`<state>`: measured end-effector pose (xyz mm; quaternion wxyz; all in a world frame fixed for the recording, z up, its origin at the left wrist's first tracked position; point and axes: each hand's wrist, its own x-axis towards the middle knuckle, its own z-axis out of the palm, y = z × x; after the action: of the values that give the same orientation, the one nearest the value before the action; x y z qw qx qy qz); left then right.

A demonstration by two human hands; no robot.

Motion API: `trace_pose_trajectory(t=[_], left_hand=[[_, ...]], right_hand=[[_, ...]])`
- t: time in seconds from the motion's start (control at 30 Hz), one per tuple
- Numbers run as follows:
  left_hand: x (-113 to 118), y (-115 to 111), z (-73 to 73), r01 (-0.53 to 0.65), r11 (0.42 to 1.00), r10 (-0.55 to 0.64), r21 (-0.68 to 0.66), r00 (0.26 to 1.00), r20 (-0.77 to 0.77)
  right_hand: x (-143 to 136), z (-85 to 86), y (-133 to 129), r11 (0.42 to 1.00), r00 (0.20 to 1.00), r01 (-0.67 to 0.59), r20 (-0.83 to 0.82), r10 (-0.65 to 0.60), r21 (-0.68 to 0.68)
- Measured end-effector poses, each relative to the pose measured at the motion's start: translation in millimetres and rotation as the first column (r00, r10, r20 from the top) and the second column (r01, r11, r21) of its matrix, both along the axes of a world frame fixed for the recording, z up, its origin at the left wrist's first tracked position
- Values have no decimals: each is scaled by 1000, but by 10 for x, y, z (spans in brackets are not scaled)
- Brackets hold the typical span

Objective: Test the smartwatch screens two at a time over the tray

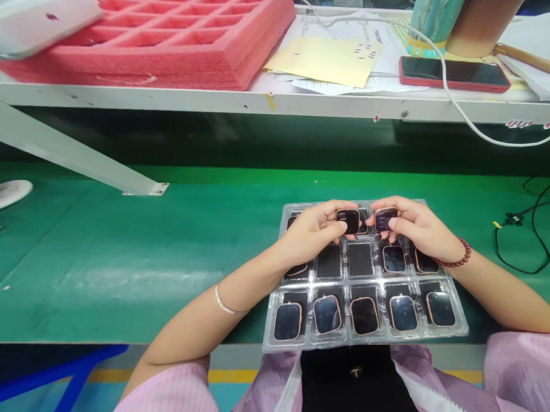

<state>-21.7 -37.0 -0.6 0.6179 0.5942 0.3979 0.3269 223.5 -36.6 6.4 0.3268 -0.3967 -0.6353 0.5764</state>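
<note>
Watch cases, one in each hand, sit at 12 o'clock on the clear plastic tray [270, 333], which lies at the near edge of the green worktop [163, 256]. Left hand [317, 227] has its grip closed round the left watch case [351, 221], just short of 12, with the thumb over the lower part of the glass and fingers at the far edge and underneath. Right hand [422, 224] holds the right watch case [382, 220] just past 12, its thumb also on the face; both screens glow with small light text. Each case should be light and quite stiff, with a rounded, gold-coloured rim that offers little to catch on, and smooth glass that could slip or smear under a fingertip. A pinch on opposite sides of the rim would seem surest, leaving the face free; a drop might chip the glass. At the dial's centre, two pockets [360, 259] show dark bases with no watch. From 7 round to 5 runs a near row of five watches [364, 315], faces up. Farther off, on the white shelf [170, 99], lie pink foam [235, 64] towards 11 and a red-cased phone [454, 74] towards 1.
</note>
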Motion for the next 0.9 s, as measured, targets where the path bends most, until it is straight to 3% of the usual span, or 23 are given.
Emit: trace_pose_trajectory(t=[0.4, 0.9], left_hand=[[-1, -18, 35, -53, 998, 53, 15, 999, 1], [38, -28, 46, -51, 997, 50, 60, 999, 17]], right_hand=[[-7, 11, -19, 1000, 999, 21, -50, -20, 20], [-2, -46, -30, 1000, 999, 20, 29, -21, 17]])
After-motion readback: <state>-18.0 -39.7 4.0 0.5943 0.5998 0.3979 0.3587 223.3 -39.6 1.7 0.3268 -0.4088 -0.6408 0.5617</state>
